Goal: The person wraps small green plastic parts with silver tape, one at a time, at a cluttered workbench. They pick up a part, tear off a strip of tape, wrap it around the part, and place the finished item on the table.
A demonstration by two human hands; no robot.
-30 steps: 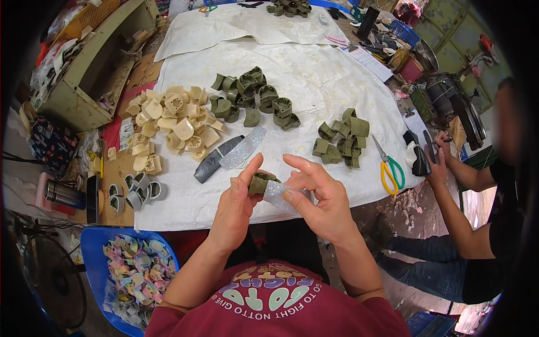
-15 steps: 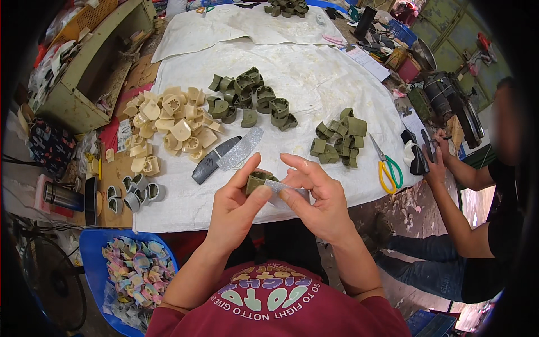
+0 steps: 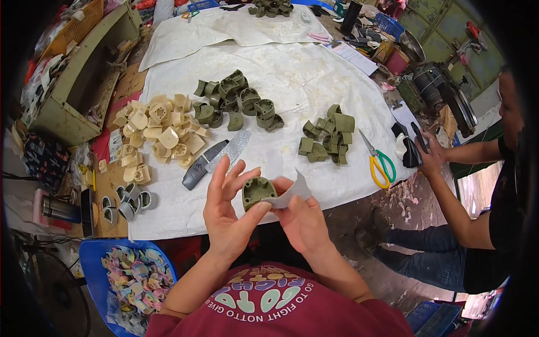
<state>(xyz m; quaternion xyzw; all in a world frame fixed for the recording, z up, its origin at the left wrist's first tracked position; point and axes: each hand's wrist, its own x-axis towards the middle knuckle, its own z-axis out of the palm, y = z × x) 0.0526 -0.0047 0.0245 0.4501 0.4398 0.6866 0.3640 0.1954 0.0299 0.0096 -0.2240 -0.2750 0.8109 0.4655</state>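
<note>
My left hand (image 3: 231,216) holds an olive-green plastic shoe heel (image 3: 256,189), its hollowed face turned up. The left thumb presses one end of a silver-grey strip (image 3: 287,196) to the heel's near side, while the other left fingers stand up behind. My right hand (image 3: 303,223) pinches the strip just right of the heel, and its free end curls upward. Beyond my hands, silver glitter pieces (image 3: 234,147) lie partly on dark grey pieces (image 3: 201,169). Loose green heels (image 3: 229,94) lie farther off, with another green group (image 3: 331,135) to the right.
A beige heel pile (image 3: 163,126) lies left on the white sheet (image 3: 281,67). Silver-wrapped heels (image 3: 129,202) stand near the left edge, above a blue tub (image 3: 90,264) of colourful scraps. Scissors (image 3: 379,163) lie right; a co-worker (image 3: 466,219) beyond handles black pieces (image 3: 407,146).
The heel has tilted so its hollowed face shows more. The right hand has drawn in lower, and the strip's free end now stands up. The whole view has shifted slightly.
</note>
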